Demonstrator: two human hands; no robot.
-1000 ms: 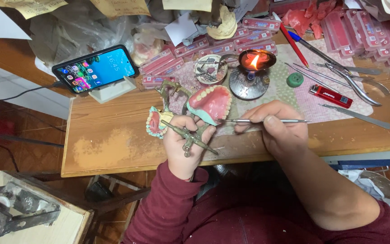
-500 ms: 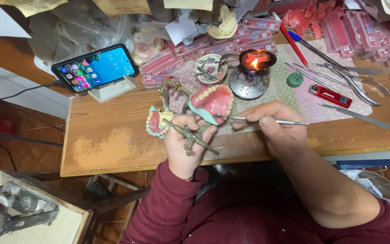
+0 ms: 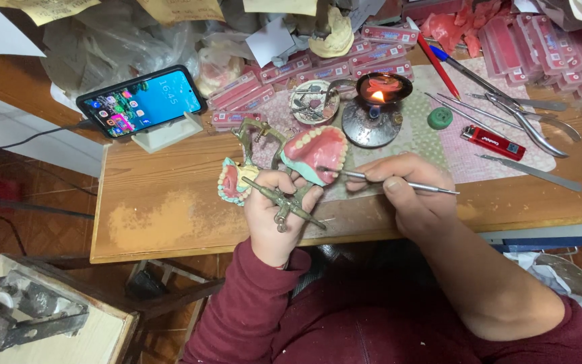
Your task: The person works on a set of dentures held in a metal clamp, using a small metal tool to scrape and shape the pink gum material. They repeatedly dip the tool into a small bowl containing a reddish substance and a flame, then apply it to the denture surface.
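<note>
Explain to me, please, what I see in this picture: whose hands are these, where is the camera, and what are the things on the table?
The camera sits on a person's head and looks down at that person's own two bare hands. The left hand holds a metal hinged frame carrying two models of pink gums with teeth. The right hand holds a thin metal tool, its tip at the larger model. On the wooden table lie a small burning lamp, a phone on a stand, a red lighter, pliers, a red pen and many pink flat packs.
</note>
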